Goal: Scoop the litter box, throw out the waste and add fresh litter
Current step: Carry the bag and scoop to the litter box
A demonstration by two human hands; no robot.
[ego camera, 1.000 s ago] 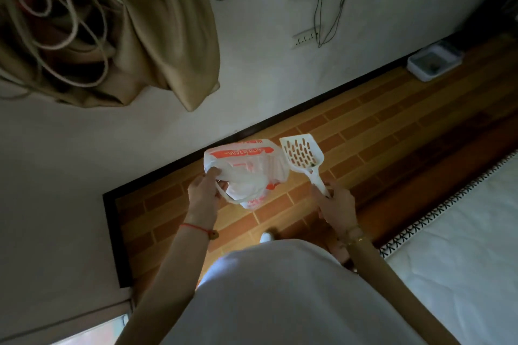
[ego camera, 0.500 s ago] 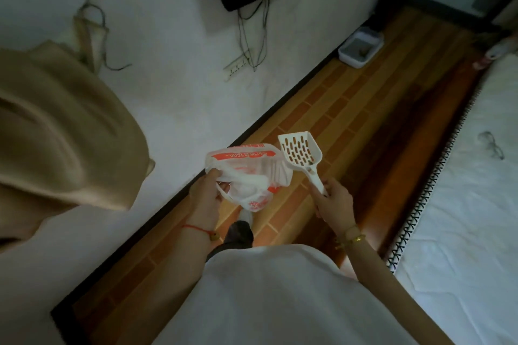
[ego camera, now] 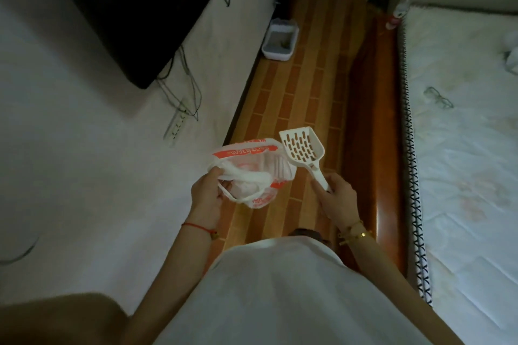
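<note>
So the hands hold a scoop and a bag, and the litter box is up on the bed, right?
Not quite. The head view shows the litter box on the floor by the wall, not on the bed. The rest is right: the right hand holds the scoop and the left hand holds the bag.

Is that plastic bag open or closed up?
Open. The left hand grips the plastic bag, and the bag's mouth gapes wide toward the camera, so its white inside shows.
</note>
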